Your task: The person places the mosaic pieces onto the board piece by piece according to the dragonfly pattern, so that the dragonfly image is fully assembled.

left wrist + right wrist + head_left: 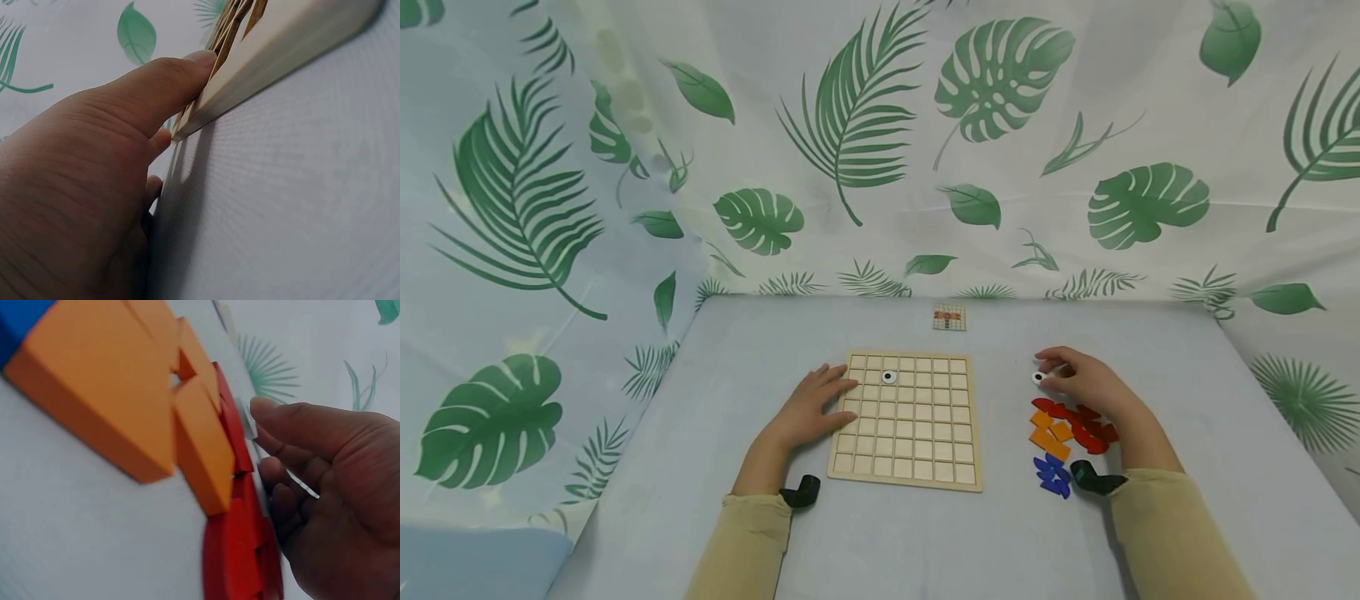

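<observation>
In the head view a square wooden grid board (pixel 895 482) lies on the table, and a white eye piece (pixel 889 377) with a black pupil sits in its upper left part. My left hand (pixel 811 408) rests at the board's left edge with fingers spread; in the left wrist view its thumb (pixel 181 78) lies on the rim. To the right of the board, my right hand (pixel 1086 382) pinches a second eye piece (pixel 1038 378) between thumb and fingers, just above the loose red pieces (pixel 1086 435). The right wrist view shows that white piece (pixel 249 419) only edge-on at the thumb tip.
Below the red pieces lie several orange squares (pixel 1051 436) and several blue leaf-shaped pieces (pixel 1052 477). A small patterned card (pixel 950 317) lies behind the board. Leaf-printed cloth (pixel 880 208) hangs around the table (pixel 917 542) at the back and sides.
</observation>
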A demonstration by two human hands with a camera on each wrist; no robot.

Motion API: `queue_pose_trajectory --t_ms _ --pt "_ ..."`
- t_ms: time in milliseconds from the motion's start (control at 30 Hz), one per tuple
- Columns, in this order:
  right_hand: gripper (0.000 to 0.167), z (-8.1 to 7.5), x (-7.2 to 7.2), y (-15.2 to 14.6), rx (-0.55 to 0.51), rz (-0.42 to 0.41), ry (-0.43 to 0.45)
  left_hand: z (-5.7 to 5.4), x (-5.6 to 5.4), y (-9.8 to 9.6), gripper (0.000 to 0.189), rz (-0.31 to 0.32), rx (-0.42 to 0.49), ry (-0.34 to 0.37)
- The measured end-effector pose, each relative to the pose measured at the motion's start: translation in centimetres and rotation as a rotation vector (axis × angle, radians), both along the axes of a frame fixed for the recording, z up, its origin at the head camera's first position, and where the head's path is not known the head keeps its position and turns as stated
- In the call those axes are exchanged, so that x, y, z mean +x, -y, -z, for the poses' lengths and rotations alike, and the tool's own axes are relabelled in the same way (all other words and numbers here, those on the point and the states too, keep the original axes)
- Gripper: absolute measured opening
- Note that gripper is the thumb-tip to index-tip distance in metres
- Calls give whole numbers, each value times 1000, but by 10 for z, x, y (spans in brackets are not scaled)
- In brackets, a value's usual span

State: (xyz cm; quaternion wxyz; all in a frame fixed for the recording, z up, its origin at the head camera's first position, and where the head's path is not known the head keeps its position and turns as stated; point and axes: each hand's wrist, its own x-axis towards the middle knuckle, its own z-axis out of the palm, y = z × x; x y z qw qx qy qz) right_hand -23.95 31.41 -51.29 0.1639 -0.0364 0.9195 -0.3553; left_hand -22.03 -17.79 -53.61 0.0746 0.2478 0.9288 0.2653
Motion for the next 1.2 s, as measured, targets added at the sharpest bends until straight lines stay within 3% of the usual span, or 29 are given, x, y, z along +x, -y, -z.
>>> queue_pose_trajectory --t_ms 167,1200 --pt "53 2 2 3 14 -2 -42 2 -1 1 59 4 -4 -6" --pt "55 1 4 7 35 20 -27 4 -2 2 59 -1 9 3"
